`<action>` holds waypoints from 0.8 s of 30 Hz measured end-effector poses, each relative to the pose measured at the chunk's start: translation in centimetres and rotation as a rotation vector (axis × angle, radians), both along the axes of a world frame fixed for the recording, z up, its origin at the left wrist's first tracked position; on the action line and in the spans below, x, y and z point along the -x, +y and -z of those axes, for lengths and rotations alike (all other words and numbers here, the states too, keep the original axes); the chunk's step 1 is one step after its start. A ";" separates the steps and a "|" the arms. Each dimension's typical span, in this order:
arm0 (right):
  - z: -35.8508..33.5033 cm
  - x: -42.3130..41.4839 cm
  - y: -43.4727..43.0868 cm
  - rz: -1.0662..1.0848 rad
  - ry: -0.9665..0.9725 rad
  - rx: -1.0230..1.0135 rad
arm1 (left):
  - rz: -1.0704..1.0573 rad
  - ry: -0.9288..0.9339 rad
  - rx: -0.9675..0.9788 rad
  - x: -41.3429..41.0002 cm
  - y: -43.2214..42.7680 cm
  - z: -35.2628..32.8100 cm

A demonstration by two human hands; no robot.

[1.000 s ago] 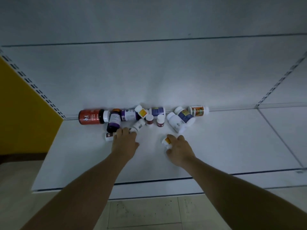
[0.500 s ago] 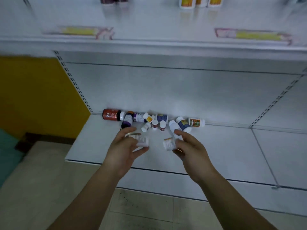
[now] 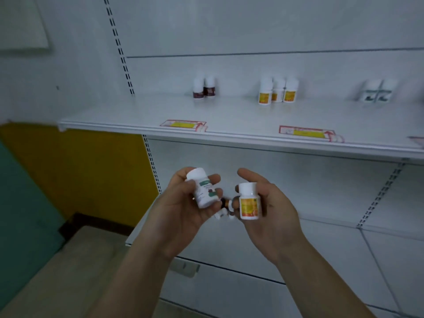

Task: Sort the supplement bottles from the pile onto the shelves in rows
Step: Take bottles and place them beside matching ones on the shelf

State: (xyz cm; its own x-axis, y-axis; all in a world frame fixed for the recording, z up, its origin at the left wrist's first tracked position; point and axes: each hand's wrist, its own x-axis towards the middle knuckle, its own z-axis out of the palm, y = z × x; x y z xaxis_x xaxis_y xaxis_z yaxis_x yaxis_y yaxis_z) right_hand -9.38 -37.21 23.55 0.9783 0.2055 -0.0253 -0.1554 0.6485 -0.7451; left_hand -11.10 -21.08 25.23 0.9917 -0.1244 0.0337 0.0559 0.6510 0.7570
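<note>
Your right hand (image 3: 268, 210) has only a loose hold on the orange-labelled bottle (image 3: 249, 203). It stands upright against curled fingers with the thumb lifted off the cap, so a quick reach could tip it out onto the pile (image 3: 226, 206) glimpsed between your hands at frame centre. Your left hand (image 3: 183, 203) wraps the green-labelled bottle (image 3: 203, 191) more firmly, fingertips across its label, cap tilted up and left. Both palms face you, forearms rising from the lower frame. On the upper shelf (image 3: 137, 115), setting down carelessly could knock the orange-labelled row (image 3: 277, 91), upper centre-right. No green-labelled row is visible there, so that bottle could be misplaced.
</note>
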 end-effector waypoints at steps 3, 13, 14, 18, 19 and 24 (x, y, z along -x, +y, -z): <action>-1.9 0.4 1.9 0.016 -0.045 0.036 | -0.024 -0.044 -0.078 0.5 1.9 -1.6; -6.1 0.6 5.9 0.107 -0.177 0.070 | 0.126 -0.132 -0.078 0.3 6.2 -5.8; -6.5 0.5 6.1 0.122 -0.190 0.072 | 0.152 -0.158 -0.078 0.0 6.4 -6.3; -8.7 -0.2 5.6 0.240 -0.228 0.087 | 0.223 -0.259 -0.132 -1.9 5.8 -8.2; -9.3 -0.4 5.1 0.280 -0.236 0.097 | 0.226 -0.268 -0.159 -2.6 5.3 -8.7; -11.8 -2.0 1.4 0.483 -0.267 0.141 | 0.244 -0.288 -0.324 -5.9 0.9 -10.6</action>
State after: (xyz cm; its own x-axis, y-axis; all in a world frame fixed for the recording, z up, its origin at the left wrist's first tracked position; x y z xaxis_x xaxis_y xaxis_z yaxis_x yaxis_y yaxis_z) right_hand -7.40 -35.78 35.33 0.9365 -0.2543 0.2413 0.3400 0.4907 -0.8023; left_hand -5.24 -20.15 35.81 0.8884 -0.4014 0.2228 -0.0633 0.3737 0.9254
